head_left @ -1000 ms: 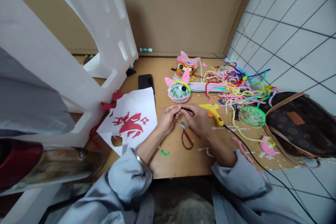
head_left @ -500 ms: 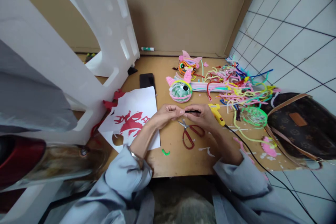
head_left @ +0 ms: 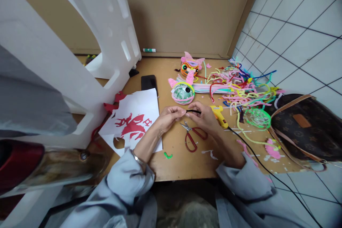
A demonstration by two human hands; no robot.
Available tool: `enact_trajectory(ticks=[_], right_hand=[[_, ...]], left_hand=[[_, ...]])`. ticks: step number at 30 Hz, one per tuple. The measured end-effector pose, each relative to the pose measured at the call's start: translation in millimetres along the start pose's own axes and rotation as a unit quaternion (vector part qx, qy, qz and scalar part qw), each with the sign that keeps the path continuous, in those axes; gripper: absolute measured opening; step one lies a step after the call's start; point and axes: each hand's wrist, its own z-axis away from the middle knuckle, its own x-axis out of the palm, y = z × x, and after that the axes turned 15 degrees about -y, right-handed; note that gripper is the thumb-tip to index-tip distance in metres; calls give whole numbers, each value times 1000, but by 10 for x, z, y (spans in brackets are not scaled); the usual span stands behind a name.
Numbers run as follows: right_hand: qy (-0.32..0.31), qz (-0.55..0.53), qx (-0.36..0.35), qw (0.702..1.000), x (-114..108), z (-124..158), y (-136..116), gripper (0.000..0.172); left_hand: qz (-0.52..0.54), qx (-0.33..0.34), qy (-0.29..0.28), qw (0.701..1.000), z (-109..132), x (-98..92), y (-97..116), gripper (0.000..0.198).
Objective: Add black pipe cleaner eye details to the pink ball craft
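Note:
Between my two hands a short black pipe cleaner (head_left: 193, 111) is stretched sideways above the table. My left hand (head_left: 170, 117) pinches its left end, and my right hand (head_left: 203, 115) has its fingers closed round the right part. Just below lie open scissors (head_left: 192, 133) with red handles. Beyond my hands sits a green ball-shaped figure (head_left: 182, 93) with pink ears, a pink and yellow rim and one black eye. Behind it is a smaller orange and pink figure (head_left: 190, 67) with two eyes. A yellow glue gun (head_left: 220, 117) lies beside my right hand.
Coloured pipe cleaners (head_left: 247, 87) pile up at the back right, near a brown handbag (head_left: 307, 124). White paper with red cut-outs (head_left: 132, 126) lies left, with a black phone (head_left: 149, 82) behind it. The glue gun's black cord (head_left: 256, 155) runs off the front right. A white plastic partition (head_left: 112, 25) stands left.
My right hand's fingers have lifted and shifted slightly on the black pipe cleaner, which sits a little higher. The things on the table have stayed put.

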Motion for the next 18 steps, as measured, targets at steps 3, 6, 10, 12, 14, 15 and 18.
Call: enact_trajectory(ticks=[3,6,10,12,14,15,18], right_hand=[[25,69,-21,997,45,13,-57,10],[47,178,-52,982,138,46,-153,16],[59,294,-30,954,250,87,-203,22],[76,301,-17,951,259,94,-189,22],[79,292,-14,953,240,95,-173,22],[75,286,-15,955,225,93,-168,22],[61,269,-16,961,192,89,-166,22]], left_hand=[[27,39,65,997,-28,51,-44,31],[62,68,116,989,-53,101,-76,26],[116,71,140,981,-79,155,-142,22],[131,69,134,980,-85,170,-182,22],[141,67,124,980,-87,175,-213,22],[144,65,119,980,-86,173,-223,22],[150,57,110,981,-83,162,-235,24]])
